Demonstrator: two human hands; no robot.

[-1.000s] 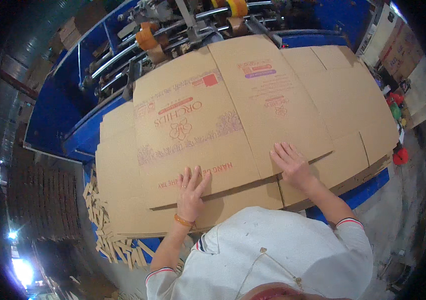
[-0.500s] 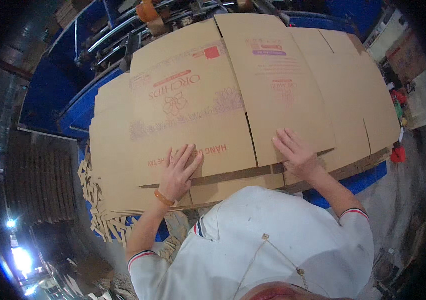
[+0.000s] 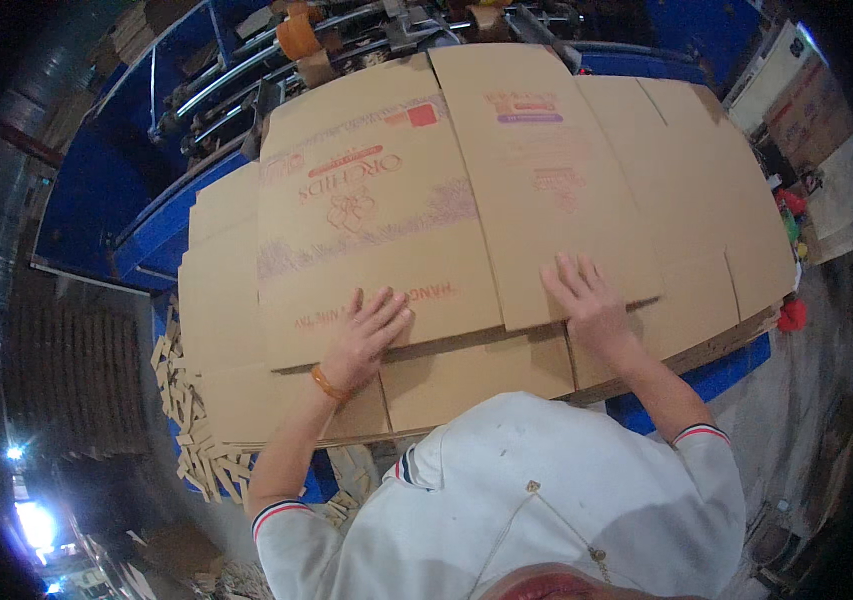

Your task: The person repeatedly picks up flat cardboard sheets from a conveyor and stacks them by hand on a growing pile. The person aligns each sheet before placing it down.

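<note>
A flat printed cardboard box blank (image 3: 397, 220) lies in front of me, red and purple print facing up, slotted between its panels. Beneath it is a stack of plain brown cardboard sheets (image 3: 477, 385). My left hand (image 3: 365, 338) rests on the blank's near edge, fingers spread and stretched forward, an orange bangle at the wrist. On the near edge of the right panel lies my right hand (image 3: 589, 305), its fingers also stretched out flat. Both palms face down, and neither hand is wrapped round anything.
Beyond the cardboard stands a blue machine (image 3: 107, 200) with metal rollers (image 3: 237, 80) and an orange part (image 3: 297, 35). Cardboard offcuts (image 3: 192, 430) lie heaped at the left. A dark stack (image 3: 72, 370) stands farther left. Small red and green items (image 3: 793, 205) sit at the right.
The printed blank has shifted slightly nearer to me, relative to the machine's rollers. Both hands stay on its near edge, with the left fingers a little more to the right.
</note>
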